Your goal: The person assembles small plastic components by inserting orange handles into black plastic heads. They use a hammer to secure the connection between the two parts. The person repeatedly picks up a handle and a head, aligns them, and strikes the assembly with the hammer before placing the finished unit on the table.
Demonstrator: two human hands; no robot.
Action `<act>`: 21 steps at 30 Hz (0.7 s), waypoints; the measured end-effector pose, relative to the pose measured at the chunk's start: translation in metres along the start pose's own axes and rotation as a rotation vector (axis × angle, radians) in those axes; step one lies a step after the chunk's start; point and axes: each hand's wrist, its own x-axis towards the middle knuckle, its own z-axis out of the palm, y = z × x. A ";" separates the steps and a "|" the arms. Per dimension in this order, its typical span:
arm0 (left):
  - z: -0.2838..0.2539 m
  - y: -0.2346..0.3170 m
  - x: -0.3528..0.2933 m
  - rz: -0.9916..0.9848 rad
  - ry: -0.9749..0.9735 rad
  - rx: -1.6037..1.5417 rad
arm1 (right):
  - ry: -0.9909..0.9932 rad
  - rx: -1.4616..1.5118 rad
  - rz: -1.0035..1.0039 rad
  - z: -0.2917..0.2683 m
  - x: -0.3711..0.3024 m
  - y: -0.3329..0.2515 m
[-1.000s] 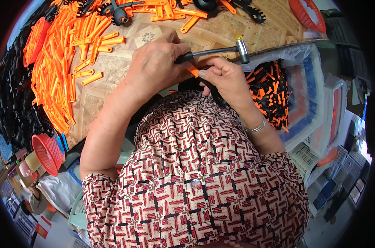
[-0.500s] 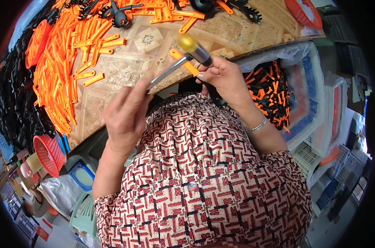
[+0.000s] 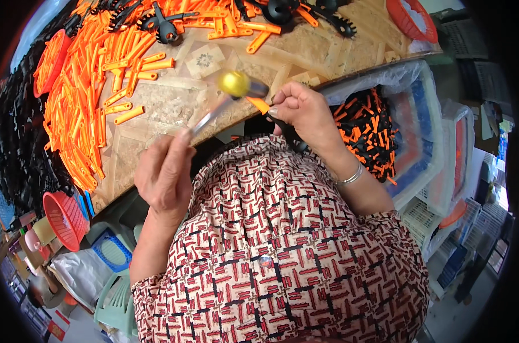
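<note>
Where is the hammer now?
In the head view, just left of centre: the left hand holds the hammer, blurred at the edge of the table, close to the orange handle in the right hand.

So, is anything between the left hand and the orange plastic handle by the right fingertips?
Only the yellow-tipped metal hammer in the left hand: its blurred head partly hides the orange plastic handle.

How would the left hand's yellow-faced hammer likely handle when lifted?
The hammer probably feels head-heavy, its bulky head sitting on a slim shaft. It is likely stiff, since the shaft looks straight and metallic. Laid down, it might rock, as the head seems rounded.
</note>
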 end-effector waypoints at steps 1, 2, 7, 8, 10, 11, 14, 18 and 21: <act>0.000 0.001 0.005 0.039 0.024 0.013 | 0.003 -0.006 -0.003 -0.001 0.001 -0.002; -0.002 -0.001 0.006 0.057 -0.188 0.150 | -0.006 -0.007 0.026 -0.003 -0.002 -0.007; -0.005 -0.006 0.001 -0.173 -0.047 -0.140 | -0.128 0.090 0.096 -0.030 -0.013 -0.016; -0.004 -0.007 0.000 -0.224 -0.009 -0.193 | -0.227 -0.022 0.096 -0.056 -0.015 -0.021; 0.001 -0.024 -0.007 -0.358 -0.011 -0.275 | -0.270 -0.369 0.008 -0.116 -0.027 -0.033; 0.004 -0.032 -0.009 -0.418 -0.017 -0.315 | -0.224 -0.535 -0.015 -0.149 -0.033 -0.035; 0.001 -0.031 -0.011 -0.719 -0.033 -0.541 | 0.162 -1.032 -0.040 -0.171 -0.043 -0.082; 0.016 -0.023 -0.007 -0.594 0.012 -0.442 | 0.304 -0.921 -0.462 -0.128 0.019 -0.120; 0.011 -0.020 -0.001 -0.487 -0.012 -0.324 | 0.432 -1.202 -0.875 -0.069 0.092 -0.133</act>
